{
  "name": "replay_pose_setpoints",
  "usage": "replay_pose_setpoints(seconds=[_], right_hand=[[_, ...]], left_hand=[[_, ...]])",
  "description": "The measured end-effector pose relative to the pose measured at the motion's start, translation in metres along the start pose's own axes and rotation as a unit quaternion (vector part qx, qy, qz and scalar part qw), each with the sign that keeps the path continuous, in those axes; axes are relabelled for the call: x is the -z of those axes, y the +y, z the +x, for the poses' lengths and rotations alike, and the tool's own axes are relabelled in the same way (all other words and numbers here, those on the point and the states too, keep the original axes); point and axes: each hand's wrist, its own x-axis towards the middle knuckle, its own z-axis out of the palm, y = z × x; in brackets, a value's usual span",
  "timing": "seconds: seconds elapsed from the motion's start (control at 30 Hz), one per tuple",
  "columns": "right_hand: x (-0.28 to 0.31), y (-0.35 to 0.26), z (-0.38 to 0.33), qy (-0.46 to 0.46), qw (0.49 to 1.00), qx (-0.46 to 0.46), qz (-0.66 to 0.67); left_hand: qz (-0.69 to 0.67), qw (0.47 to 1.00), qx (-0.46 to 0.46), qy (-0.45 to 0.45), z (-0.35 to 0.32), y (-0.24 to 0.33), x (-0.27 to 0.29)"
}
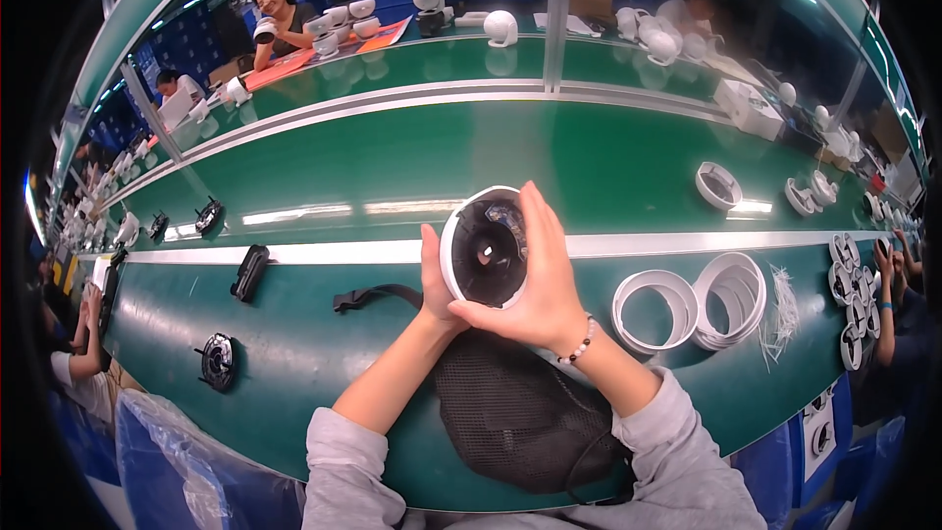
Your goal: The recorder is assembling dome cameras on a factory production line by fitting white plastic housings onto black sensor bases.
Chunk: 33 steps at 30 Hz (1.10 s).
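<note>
Between my two hands, over the middle of the bench, is a round white housing (449, 245) with a glossy black, bowl-like inside and a small bright spot at its centre. My left hand (437, 280) presses on its left side, the thumb upright along the rim. On the opposite side my right hand (551, 280) wraps round it, fingers pointing up and thumb across the lower edge. A black mesh bag (520, 422) lies below my wrists, and a black strap (381, 294) sticks out beside my left forearm.
White rings (620, 319) stand right of my hands, some nested, beside a heap of thin white strips (782, 319). Black parts (218, 361) lie to the left. Stacked white frames (854, 299) stand far right. Across the green conveyor belt (392, 162), a person (285, 29) sits; others work at both sides.
</note>
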Motion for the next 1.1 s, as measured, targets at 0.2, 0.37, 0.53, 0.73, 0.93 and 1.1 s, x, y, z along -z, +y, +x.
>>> replay_pose_setpoints(seconds=[0.2,0.37,0.53,0.73,0.93,1.1], right_hand=[[-0.008,-0.005,0.006,-0.028,0.997,0.058,-0.053],[0.02,0.001,-0.002,-0.033,0.993,0.037,-0.111],[0.008,0.0,-0.009,-0.016,0.993,0.068,-0.093],[0.02,-0.006,-0.002,-0.058,0.99,0.086,-0.095],[0.015,-0.015,-0.007,-0.037,0.988,0.098,-0.115],[0.032,-0.022,-0.001,-0.039,0.976,0.124,-0.173]], left_hand=[[-0.049,0.997,0.023,-0.056,-0.005,0.015,0.009],[-0.101,0.987,0.055,-0.11,0.015,-0.01,-0.001],[-0.053,0.989,0.123,-0.064,-0.005,0.007,-0.011],[0.023,0.994,0.093,-0.06,-0.003,0.019,-0.017],[0.1,0.992,0.049,-0.061,-0.007,0.027,-0.024],[0.051,0.995,0.038,-0.079,0.013,0.013,-0.018]])
